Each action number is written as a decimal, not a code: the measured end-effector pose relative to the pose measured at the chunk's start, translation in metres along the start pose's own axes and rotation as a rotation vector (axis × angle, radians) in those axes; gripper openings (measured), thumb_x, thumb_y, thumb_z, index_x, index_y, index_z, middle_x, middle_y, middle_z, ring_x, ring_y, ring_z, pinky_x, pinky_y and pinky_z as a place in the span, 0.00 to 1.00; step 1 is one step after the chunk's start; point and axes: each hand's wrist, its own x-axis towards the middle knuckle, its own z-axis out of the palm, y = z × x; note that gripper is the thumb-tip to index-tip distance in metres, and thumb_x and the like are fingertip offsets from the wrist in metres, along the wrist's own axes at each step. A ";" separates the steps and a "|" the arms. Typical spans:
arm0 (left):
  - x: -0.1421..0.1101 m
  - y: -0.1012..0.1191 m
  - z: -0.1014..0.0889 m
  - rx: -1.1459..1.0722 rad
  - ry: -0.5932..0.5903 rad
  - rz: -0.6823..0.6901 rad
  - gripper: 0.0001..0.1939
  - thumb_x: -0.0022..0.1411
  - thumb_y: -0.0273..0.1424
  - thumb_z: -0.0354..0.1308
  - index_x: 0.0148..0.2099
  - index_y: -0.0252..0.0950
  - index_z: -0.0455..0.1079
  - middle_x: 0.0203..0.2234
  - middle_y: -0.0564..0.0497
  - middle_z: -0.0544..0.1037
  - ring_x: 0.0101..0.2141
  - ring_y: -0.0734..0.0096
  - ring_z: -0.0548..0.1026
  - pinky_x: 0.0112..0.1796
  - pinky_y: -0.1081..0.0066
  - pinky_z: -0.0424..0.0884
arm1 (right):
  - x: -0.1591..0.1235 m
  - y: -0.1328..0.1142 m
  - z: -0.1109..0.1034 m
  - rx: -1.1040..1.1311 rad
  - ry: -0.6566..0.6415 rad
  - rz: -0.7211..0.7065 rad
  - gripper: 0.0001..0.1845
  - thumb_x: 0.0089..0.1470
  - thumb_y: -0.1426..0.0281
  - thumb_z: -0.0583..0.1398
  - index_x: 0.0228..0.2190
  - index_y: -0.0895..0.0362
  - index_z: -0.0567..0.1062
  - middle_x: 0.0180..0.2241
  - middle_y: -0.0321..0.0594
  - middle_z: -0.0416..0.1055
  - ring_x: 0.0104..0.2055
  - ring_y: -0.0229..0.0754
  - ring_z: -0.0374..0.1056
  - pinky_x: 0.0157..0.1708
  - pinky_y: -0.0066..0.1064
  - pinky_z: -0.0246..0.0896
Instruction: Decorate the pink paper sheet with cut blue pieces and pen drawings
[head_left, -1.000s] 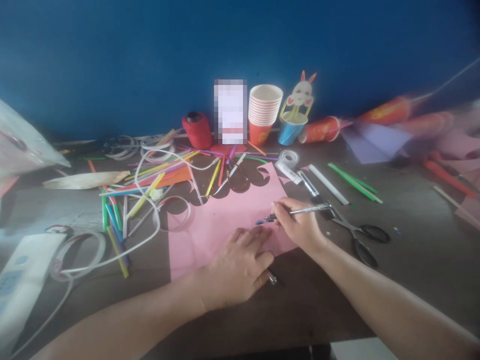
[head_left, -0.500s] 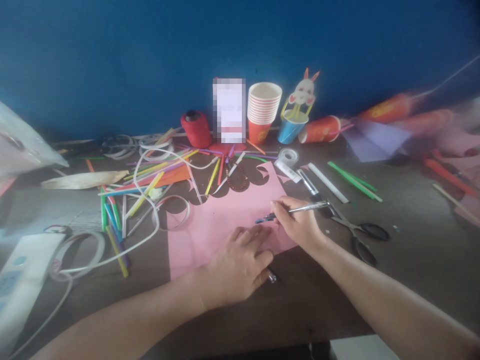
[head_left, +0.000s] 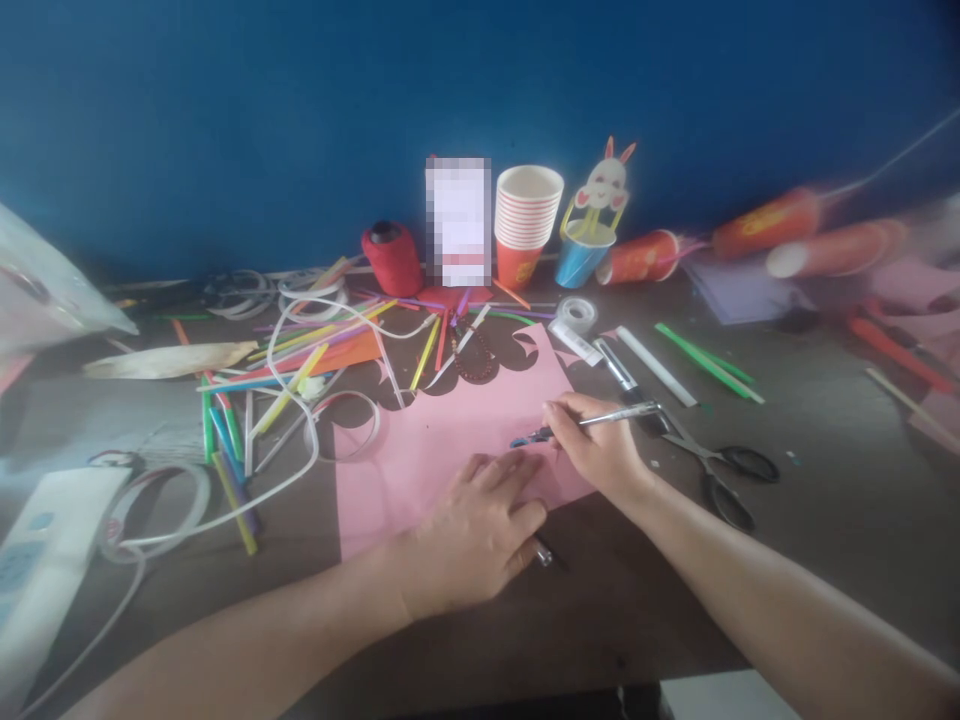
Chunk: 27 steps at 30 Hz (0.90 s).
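Observation:
A pink paper sheet [head_left: 450, 435] with a scalloped cut top edge lies on the dark table [head_left: 825, 500]. My left hand [head_left: 476, 535] rests flat on its lower edge, fingers stretched out, a small dark thing with a metal end just under the little finger. My right hand [head_left: 600, 450] pinches a thin silver pen [head_left: 607, 417], whose dark tip touches the paper beside a small blue mark [head_left: 521, 441].
Black-handled scissors [head_left: 716, 470] lie right of my right hand. Coloured straws [head_left: 300, 370], white cord and tape rings clutter the left. A red thread spool [head_left: 392, 258], stacked paper cups [head_left: 526, 220], a bunny cup [head_left: 592, 235], clear tape [head_left: 577, 315] line the blue wall.
Both hands stay in place on the pink paper; the pen tip barely shifts. The blurred cups at the far right look sharper now.

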 end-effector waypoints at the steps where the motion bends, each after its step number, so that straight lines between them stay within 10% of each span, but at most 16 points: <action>1: 0.000 0.000 0.000 -0.003 0.005 0.000 0.11 0.60 0.35 0.50 0.43 0.34 0.65 0.60 0.38 0.54 0.58 0.50 0.53 0.50 0.51 0.58 | 0.000 0.000 0.000 -0.001 -0.002 0.000 0.16 0.57 0.65 0.52 0.20 0.57 0.66 0.16 0.32 0.62 0.20 0.33 0.58 0.23 0.26 0.53; 27: -0.001 0.000 0.000 -0.008 0.029 0.008 0.12 0.61 0.35 0.50 0.43 0.34 0.65 0.60 0.39 0.55 0.58 0.50 0.54 0.50 0.51 0.58 | -0.001 0.000 0.000 -0.009 -0.011 -0.017 0.17 0.57 0.65 0.52 0.20 0.57 0.66 0.16 0.33 0.61 0.20 0.34 0.57 0.24 0.27 0.53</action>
